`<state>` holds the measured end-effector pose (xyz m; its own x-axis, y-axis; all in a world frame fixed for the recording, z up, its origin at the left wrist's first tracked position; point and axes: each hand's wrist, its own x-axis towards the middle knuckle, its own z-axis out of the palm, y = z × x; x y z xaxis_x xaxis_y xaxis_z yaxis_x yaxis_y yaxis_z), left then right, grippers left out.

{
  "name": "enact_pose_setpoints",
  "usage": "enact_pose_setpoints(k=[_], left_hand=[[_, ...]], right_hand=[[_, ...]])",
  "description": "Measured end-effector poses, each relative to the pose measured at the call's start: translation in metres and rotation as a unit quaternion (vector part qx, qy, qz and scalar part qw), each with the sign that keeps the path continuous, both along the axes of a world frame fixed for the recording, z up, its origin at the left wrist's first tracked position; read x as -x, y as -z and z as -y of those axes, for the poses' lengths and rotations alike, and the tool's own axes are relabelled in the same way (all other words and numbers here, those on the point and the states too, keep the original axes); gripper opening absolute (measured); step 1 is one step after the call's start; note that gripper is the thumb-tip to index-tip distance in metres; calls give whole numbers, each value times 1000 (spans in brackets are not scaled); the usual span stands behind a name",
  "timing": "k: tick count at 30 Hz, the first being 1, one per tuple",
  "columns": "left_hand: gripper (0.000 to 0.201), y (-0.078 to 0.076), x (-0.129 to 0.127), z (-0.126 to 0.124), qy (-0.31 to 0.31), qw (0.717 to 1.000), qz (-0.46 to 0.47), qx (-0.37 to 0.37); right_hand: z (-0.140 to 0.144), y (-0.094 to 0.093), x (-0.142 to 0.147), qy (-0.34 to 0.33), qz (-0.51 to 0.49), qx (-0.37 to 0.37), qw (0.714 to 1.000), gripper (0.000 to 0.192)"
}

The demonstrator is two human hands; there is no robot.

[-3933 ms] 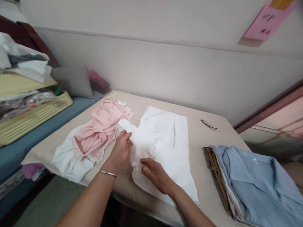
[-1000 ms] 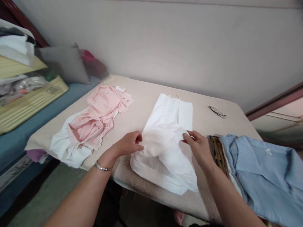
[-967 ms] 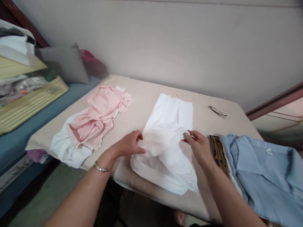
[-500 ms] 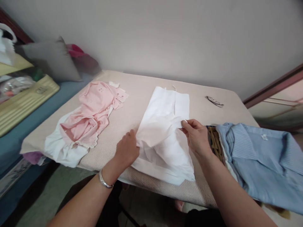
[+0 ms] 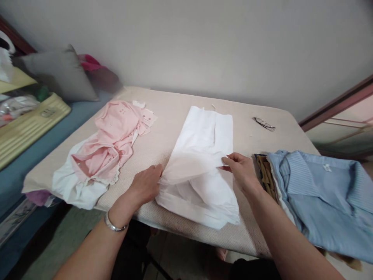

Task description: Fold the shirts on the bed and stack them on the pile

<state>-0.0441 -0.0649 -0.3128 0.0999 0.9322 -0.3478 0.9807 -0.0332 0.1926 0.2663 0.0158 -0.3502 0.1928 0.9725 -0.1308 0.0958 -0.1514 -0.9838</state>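
Pale grey wall is filling the background of the head view, and a beige padded table (image 5: 180, 101) is standing against it, reaching toward the viewer. On the middle of that table a white garment (image 5: 201, 163) is lying lengthwise, its far end flat and its near end rumpled in loose layers close to the front edge. The left hand (image 5: 144, 186) is pressing on the garment's left edge, fingers bent and pinching a fold of the cloth against the table; a silver bracelet (image 5: 113, 226) is sitting on that wrist. The right hand (image 5: 240, 171) is gripping the same fold at the garment's right edge, thumb and fingers closed on the white cloth, so the fold is stretching between the two hands. Left of the garment, a pink garment (image 5: 112, 144) is lying crumpled on another white piece (image 5: 77, 188). To the right, a blue shirt (image 5: 323, 198) is resting on top of a stack near the table's right side. A pair of glasses (image 5: 264, 124) is lying near the far right corner. Further left, a grey cushion (image 5: 61, 72) is leaning on a blue surface beside a yellow ribbed case (image 5: 26, 130).
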Motion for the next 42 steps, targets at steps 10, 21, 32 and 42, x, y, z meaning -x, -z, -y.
enact_pose_setpoints(k=[10, 21, 32, 42], left_hand=[[25, -1, 9, -1, 47, 999, -16, 13], [56, 46, -43, -6, 96, 986, 83, -112], [67, 67, -61, -6, 68, 986, 56, -143], [75, 76, -68, -6, 87, 988, 21, -122]], right_hand=[[-6, -2, -22, -127, 396, 39, 909, 20], [15, 31, 51, -288, 563, -213, 745, 61], [-149, 0, 75, -145, 518, -12, 843, 45], [-225, 6, 111, -126, 545, -25, 829, 44]])
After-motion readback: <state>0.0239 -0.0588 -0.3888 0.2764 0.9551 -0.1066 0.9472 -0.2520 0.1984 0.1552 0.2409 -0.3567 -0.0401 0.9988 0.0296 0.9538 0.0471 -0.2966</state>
